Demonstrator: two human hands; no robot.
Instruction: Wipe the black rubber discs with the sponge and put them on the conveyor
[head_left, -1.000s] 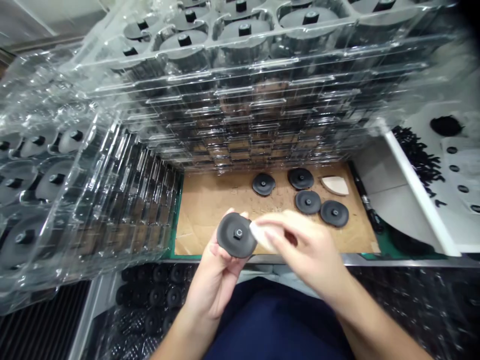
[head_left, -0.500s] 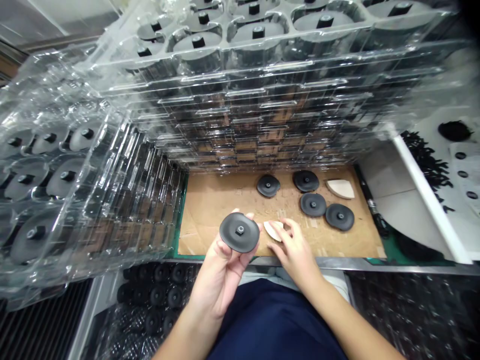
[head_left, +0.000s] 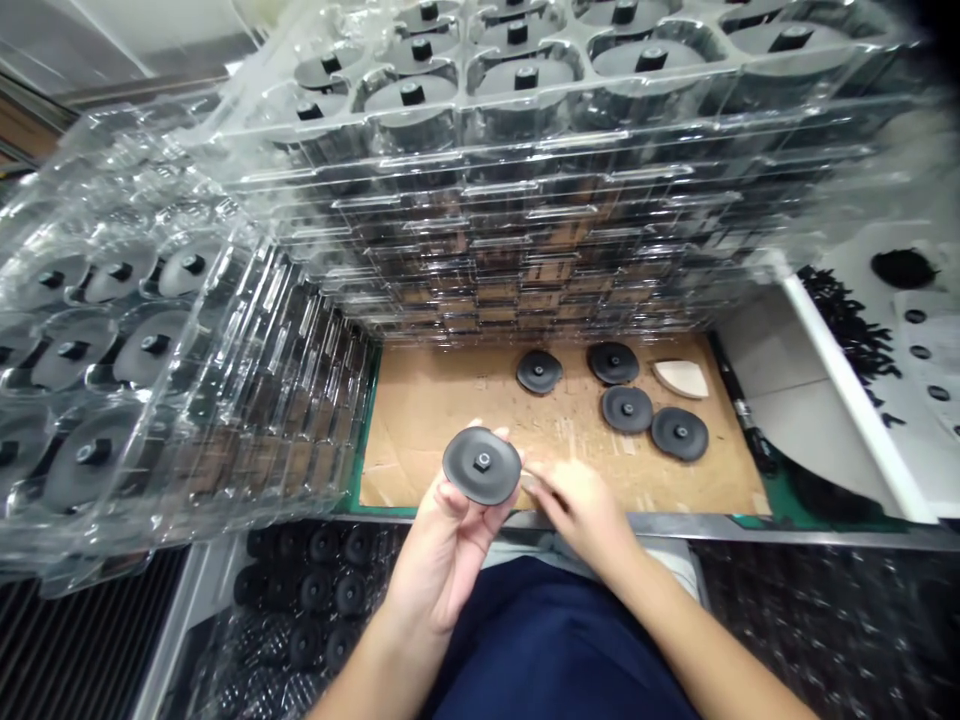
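Note:
My left hand (head_left: 442, 560) holds up a dark grey, rounded disc (head_left: 466, 476) by its rim. A short black stud with a hex-shaped top rises from the disc's middle. At the disc's right edge my right hand (head_left: 589, 505) has its fingers closed on a small cream pad (head_left: 529, 481), mostly hidden by the fingers. Whether the pad touches the rim, I cannot tell. Beyond the hands, several similar discs, one of them a grey disc (head_left: 627, 409), lie stud-up on the cardboard sheet (head_left: 442, 400).
A second cream wedge-shaped pad (head_left: 681, 378) lies at the cardboard's right. Tall stacks of clear plastic trays (head_left: 525, 215) holding discs stand behind and at the left. A white-edged bin (head_left: 847, 390) and small black parts (head_left: 847, 315) are on the right.
My right hand has moved left with the cream pad, up to the disc's right edge. The disc in my left hand has barely shifted.

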